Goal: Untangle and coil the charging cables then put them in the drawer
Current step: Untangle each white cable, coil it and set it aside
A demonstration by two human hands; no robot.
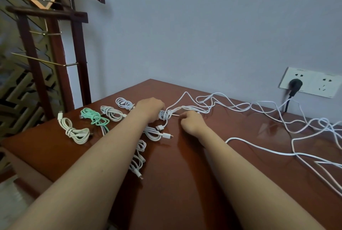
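Cable under work sits mid-table toward the far edge. Its wound part is a small bundle gripped in your left hand, with the fingers curled round it. From the bundle the long run heads right and away toward the wall in loose waves. A short tail drops toward you.

Your right hand is just right of the bundle, knuckles up. Its fingers are curled and pinch a thin strand leading out of the bundle. Both hands are low over the table.

Left of your left hand lie four wound coils: cream coil, green coil and two white coils. Their long axes slant from far-left to near-right. More white coils lie partly under your left forearm, and one connector there points right.

A loose white tangle spreads over the right side of the table and runs off the right edge. A black plug sits in the wall socket.
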